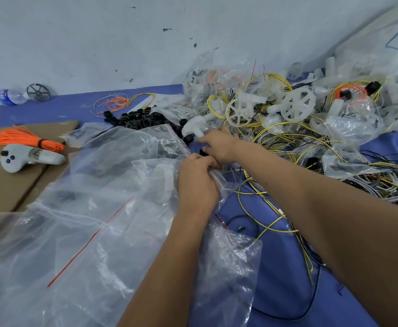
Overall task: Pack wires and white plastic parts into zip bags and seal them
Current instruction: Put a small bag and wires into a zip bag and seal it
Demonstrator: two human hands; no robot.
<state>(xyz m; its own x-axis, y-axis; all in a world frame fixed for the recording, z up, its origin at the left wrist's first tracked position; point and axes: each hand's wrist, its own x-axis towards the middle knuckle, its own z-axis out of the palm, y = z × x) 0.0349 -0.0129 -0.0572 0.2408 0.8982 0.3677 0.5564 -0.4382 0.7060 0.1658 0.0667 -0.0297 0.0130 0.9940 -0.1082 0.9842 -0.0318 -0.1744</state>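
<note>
My left hand grips the mouth of a clear zip bag with a red seal strip; a white plastic ring shows through the bag. My right hand is just beyond it, fingers curled around a small black part at the bag's opening, though the hold is partly hidden. A white plastic part with a stem lies right above my right hand. A heap of white wheel-shaped parts and yellow, black and orange wires covers the blue mat to the right.
Several empty zip bags are spread over the lower left. Black rings are piled behind them. On cardboard at left lie an orange wire bundle and a grey controller. A water bottle lies by the wall.
</note>
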